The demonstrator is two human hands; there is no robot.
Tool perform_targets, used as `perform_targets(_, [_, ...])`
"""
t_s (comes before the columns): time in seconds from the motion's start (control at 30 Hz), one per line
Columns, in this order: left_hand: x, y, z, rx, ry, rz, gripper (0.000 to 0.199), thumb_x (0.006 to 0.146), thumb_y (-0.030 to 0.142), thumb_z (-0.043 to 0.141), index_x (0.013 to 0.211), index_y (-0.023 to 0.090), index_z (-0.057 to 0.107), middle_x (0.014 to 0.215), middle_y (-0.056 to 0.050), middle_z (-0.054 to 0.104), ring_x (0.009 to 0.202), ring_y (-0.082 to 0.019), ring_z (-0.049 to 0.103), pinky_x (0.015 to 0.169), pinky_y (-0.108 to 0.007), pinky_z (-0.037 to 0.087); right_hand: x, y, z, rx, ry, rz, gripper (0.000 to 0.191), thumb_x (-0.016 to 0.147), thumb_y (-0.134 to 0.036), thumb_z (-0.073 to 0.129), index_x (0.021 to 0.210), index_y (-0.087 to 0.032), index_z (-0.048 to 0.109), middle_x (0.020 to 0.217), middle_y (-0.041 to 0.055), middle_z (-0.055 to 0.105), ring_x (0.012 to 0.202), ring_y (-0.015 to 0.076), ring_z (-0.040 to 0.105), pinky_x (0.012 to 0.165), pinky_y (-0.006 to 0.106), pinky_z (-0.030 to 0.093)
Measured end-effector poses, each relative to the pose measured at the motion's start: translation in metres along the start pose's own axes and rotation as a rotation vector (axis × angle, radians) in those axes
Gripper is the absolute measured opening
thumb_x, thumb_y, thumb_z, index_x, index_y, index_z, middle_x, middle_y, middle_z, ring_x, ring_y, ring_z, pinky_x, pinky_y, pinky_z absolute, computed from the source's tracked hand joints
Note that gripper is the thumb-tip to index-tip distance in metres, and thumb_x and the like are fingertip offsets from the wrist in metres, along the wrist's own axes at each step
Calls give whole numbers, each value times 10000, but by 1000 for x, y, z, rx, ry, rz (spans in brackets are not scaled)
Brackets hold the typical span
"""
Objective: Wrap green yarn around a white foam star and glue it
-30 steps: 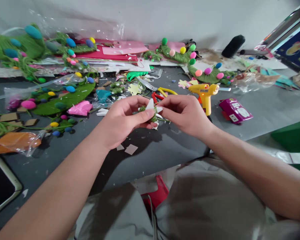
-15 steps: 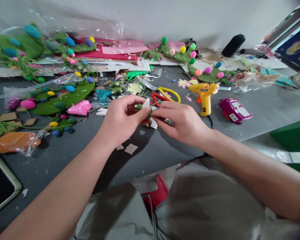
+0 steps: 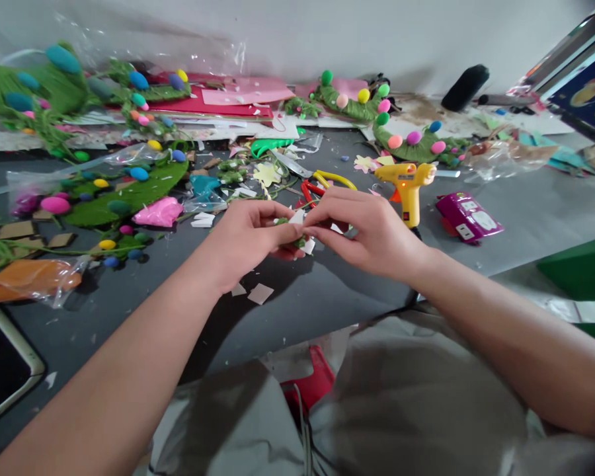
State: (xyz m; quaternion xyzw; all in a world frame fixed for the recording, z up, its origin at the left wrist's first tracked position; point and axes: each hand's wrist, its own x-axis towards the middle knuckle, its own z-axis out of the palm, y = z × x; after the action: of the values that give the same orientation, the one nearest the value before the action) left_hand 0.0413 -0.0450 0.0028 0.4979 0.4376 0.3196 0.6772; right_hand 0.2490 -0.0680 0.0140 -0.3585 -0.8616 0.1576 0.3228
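My left hand [image 3: 248, 235] is closed on a small green yarn-wrapped piece [image 3: 299, 244], with a white paper-like bit [image 3: 298, 216] showing at its top. Most of the piece is hidden by the fingers. My right hand [image 3: 364, 228] is pinched shut, thumb and forefinger meeting the left thumb tip at the piece; what lies in that pinch is too small to make out. Just beyond the hands are scissors with a yellow and red handle [image 3: 334, 179]. A yellow glue gun [image 3: 406, 182] stands to the right of my right hand.
A purple power socket [image 3: 469, 217] lies right of the glue gun. On the left are a green leaf shape [image 3: 153, 192], a pink packet [image 3: 158, 211], an orange packet [image 3: 34, 281] and a tablet-like device [image 3: 10, 357]. Paper scraps [image 3: 260, 294] lie near the table's front.
My right hand has shifted slightly up and turned, its pinch now against the left thumb tip. The white bit has tilted and sits lower between the fingers.
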Motion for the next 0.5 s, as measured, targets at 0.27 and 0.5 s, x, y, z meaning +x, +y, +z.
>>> perform_targets(0.27, [-5, 5, -1, -61, -166, -28, 189, 732, 249, 889, 854, 180, 762, 775, -25, 765, 625, -144, 721, 653, -251, 613, 0, 1, -7, 327, 46, 256, 250, 884, -407, 771, 883, -162, 722, 806, 21, 694, 663, 107, 565, 586, 252, 439])
perform_targets(0.5, [-7, 6, -1, -99, -229, -37, 145, 778, 230, 858, 880, 189, 764, 731, -4, 724, 644, -157, 736, 658, -260, 619, 1, 6, -7, 430, 56, 347, 306, 820, -449, 826, 832, -159, 728, 724, -1, 667, 602, 87, 503, 525, 238, 392])
